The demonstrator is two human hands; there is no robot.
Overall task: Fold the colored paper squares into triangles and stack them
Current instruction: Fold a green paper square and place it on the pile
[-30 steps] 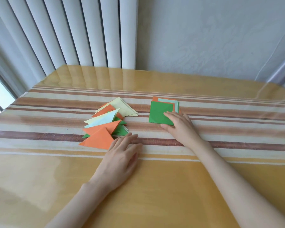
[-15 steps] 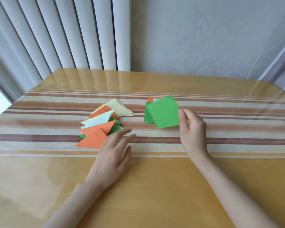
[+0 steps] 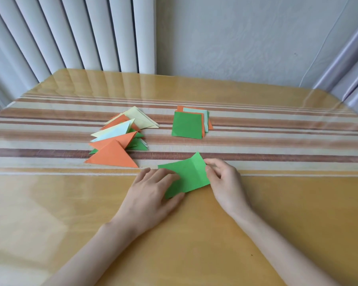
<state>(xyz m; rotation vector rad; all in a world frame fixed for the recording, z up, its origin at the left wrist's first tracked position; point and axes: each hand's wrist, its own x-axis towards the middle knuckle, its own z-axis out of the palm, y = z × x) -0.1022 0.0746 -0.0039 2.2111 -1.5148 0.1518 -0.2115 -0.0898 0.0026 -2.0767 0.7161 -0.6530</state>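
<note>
Loose pile of folded orange, green and pale paper triangles (image 3: 116,145) sits back-left, and a stack of flat paper squares (image 3: 189,124) back-right, both apart from the work. A creased matte green paper square (image 3: 186,176) lies on the glossy striped bench (image 3: 256,223). Left grip (image 3: 151,195) presses it with flat fingers, right grip (image 3: 225,182) pinches its right edge.

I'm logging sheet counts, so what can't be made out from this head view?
All in the head view:
- Count in the unfolded stack: its top green square covers all but edges.
- Count in the triangle pile: the triangles overlap.
- Near-left corner of the green sheet: under the left hand.
- Any fingertips of the right hand beneath that sheet: hidden by the paper.
</note>
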